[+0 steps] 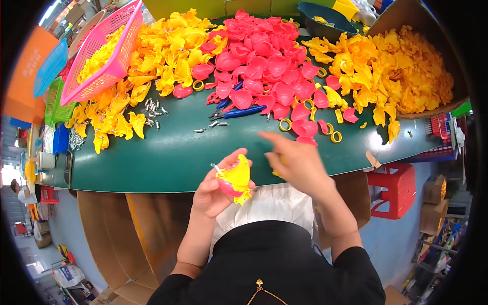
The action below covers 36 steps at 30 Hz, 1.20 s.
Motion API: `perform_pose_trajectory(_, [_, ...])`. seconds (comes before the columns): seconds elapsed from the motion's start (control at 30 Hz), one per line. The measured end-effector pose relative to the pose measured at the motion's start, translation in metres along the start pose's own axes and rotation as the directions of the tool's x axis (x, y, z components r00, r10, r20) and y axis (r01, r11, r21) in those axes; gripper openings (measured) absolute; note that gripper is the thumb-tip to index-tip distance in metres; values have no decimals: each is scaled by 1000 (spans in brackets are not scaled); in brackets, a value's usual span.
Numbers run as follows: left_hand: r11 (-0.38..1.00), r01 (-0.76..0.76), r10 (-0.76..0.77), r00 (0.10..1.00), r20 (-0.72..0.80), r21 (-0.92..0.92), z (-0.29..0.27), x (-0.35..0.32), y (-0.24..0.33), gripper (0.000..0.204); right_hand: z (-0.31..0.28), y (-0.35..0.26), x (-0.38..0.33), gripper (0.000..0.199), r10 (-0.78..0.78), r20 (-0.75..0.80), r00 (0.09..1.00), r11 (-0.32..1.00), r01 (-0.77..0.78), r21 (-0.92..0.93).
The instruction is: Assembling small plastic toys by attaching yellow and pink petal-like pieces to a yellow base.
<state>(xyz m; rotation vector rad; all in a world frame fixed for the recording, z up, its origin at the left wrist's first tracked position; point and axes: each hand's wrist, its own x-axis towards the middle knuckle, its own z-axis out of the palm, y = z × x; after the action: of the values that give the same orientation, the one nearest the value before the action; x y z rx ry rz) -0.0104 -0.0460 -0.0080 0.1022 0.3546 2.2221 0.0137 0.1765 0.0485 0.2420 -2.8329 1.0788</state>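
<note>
My left hand is closed around a yellow plastic shell with a pink part set in it. A small silver metal cylinder sticks out of its upper left side. To the right, my right hand is over the front of the green table, slightly blurred. Its index finger points left toward the pliers, and the other fingers curl in. A bit of yellow plastic shows under those curled fingers; most of it is hidden. Blue-handled pliers and loose metal cylinders lie just beyond.
Pink shells are heaped mid-table, with yellow rings at their front edge. Yellow pieces lie left, below a pink basket. More yellow parts spill from a cardboard box at right. A red stool stands beyond the table edge.
</note>
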Motion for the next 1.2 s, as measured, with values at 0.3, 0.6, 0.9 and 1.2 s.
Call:
perform_pose_trajectory(0.3, [883,-242,326,933,-154,403,11,-13,12,82,28,4,-16,54,-95,-61,994,993,90,-71])
perform_pose_trajectory(0.6, [769,-211,371,916,-153,604,18,-7,5,83,24,19,-27,65,-133,-51,990,991,133,4])
perform_pose_trajectory(0.9, [596,-291,382,922,53,748,21,-3,-8,80,32,-27,-26,60,65,-136,989,804,29,594])
perform_pose_trajectory(1.2, [682,-278,315,946,72,676,22,-2,-1,79,41,-24,-31,60,60,-176,983,756,70,650])
